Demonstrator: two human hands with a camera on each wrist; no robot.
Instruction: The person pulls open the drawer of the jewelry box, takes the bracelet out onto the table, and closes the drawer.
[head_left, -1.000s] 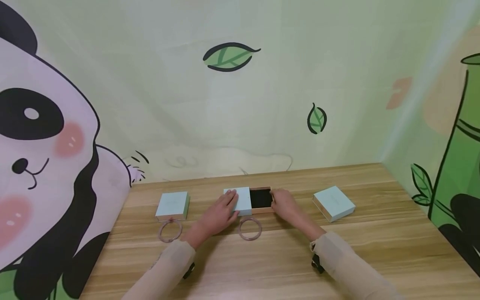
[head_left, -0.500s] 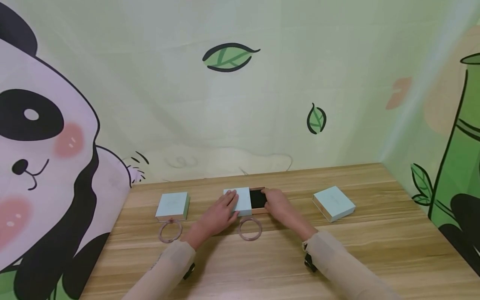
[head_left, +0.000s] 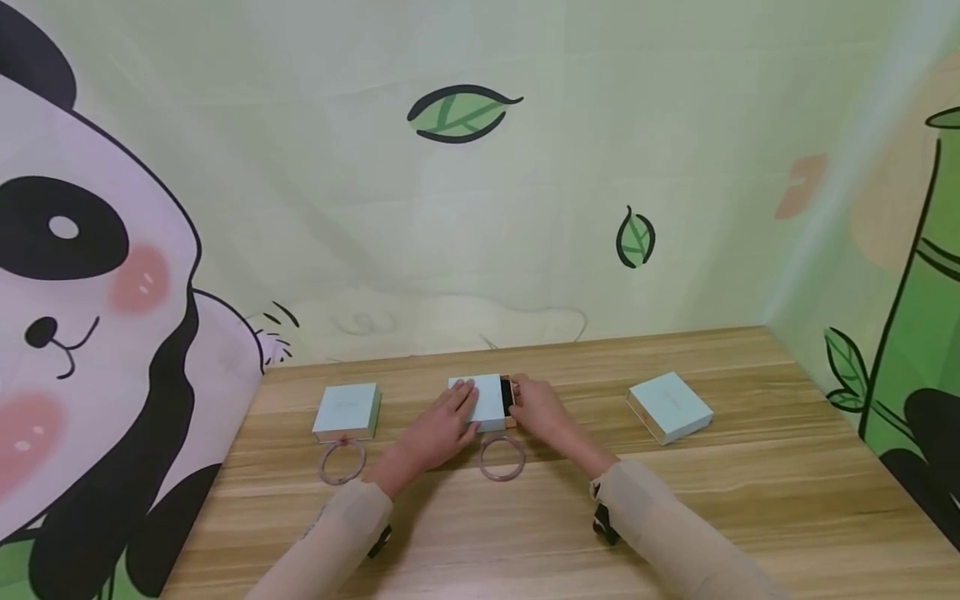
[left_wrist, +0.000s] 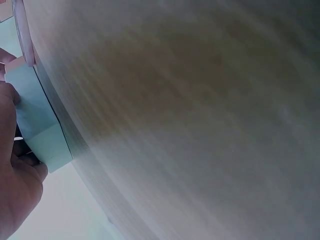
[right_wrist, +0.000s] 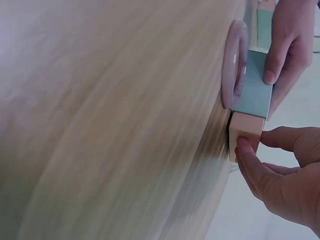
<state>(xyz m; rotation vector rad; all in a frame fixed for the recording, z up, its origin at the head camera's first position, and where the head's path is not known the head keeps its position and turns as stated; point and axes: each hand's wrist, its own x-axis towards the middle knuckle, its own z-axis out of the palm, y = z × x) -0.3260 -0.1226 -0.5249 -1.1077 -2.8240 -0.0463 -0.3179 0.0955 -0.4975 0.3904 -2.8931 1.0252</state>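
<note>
Toward the far side of the wooden table (head_left: 525, 533), my left hand (head_left: 441, 427) holds the light-blue box sleeve (head_left: 489, 396) while my right hand (head_left: 542, 410) pinches the orange tray (right_wrist: 245, 124) jutting from its right end.

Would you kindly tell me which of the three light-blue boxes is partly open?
The middle box, held by the left hand: its tray sticks out at the right end, while the left box and right box look closed.

The head camera looks forward and down from above, over the table (head_left: 480, 542) to the far wall (head_left: 337, 208). Both wrist cameras sit low, close and tilted, the left facing right, the right facing left, sharing the middle box (head_left: 490, 402) and near ring (head_left: 502, 478).
</note>
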